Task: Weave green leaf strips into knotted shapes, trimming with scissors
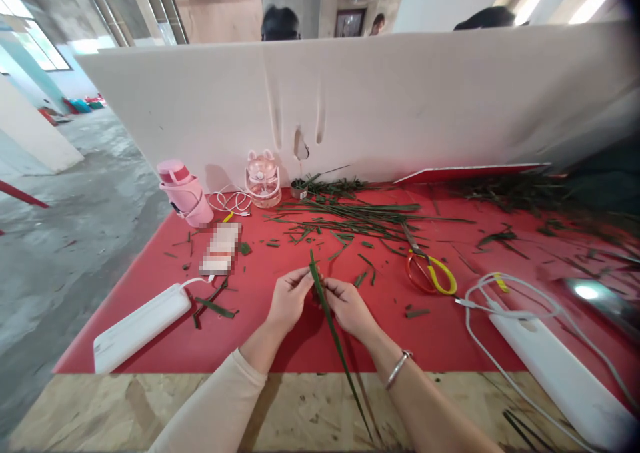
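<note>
A long green leaf strip (336,336) runs between my hands, its tip pointing up and its tail hanging toward the table's front edge. My left hand (291,297) pinches it near the top, thumb and fingertips pressed together. From the other side my right hand (349,304) has its fingers closed at the same leaf strip, a little lower. Something small and dark sits between the fingertips, too hidden to make out. Beyond the hands lies a pile of long leaf strips (350,218). Scissors (427,266) with red and yellow handles rest to the right.
White power banks lie left (143,329) and right (560,379), with a looped cable (530,286). Behind stand a pink bottle (185,196), a clear pink cup (263,183) and a small tin (299,189). A white partition (375,99) closes the back; people's heads show above it.
</note>
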Tool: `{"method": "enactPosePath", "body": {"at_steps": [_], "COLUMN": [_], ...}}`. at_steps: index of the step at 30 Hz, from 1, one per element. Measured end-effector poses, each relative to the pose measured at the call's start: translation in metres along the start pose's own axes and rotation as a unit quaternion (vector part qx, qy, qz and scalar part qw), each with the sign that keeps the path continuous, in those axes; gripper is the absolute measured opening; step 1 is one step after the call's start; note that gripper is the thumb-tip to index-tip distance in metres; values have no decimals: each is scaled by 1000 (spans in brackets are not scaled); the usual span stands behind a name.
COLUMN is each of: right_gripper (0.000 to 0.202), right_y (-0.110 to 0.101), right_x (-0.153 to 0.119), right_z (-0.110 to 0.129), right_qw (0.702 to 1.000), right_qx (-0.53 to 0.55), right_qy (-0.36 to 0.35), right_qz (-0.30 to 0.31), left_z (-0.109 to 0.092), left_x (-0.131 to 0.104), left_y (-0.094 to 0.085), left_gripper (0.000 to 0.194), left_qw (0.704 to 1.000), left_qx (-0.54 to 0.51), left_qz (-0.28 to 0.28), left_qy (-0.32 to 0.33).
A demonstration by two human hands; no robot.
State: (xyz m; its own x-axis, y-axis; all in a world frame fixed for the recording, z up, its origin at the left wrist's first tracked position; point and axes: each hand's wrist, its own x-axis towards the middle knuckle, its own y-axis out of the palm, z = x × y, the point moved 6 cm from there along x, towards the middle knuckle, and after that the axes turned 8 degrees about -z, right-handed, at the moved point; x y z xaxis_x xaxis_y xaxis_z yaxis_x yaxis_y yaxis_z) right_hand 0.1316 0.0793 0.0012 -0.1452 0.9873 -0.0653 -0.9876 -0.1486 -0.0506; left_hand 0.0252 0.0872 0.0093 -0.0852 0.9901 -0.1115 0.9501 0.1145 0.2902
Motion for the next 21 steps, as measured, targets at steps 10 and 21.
{"method": "enactPosePath", "body": {"at_steps": [10, 21], "right_gripper": [14, 21], "right_y": [-12, -36], "right_x": [1, 20], "right_z": [7, 70], "right_qw": [993, 919], "right_qx": [-59, -211], "right_qy": [-92, -268], "right_qz": [-49, -198], "left_z": [-17, -29], "left_x": [-5, -33], "left_y": [1, 18], "left_gripper": [24, 20], "left_qw": [997, 989], "left_qx": [49, 63], "left_qz": [29, 129], "left_qy": [61, -21]}}
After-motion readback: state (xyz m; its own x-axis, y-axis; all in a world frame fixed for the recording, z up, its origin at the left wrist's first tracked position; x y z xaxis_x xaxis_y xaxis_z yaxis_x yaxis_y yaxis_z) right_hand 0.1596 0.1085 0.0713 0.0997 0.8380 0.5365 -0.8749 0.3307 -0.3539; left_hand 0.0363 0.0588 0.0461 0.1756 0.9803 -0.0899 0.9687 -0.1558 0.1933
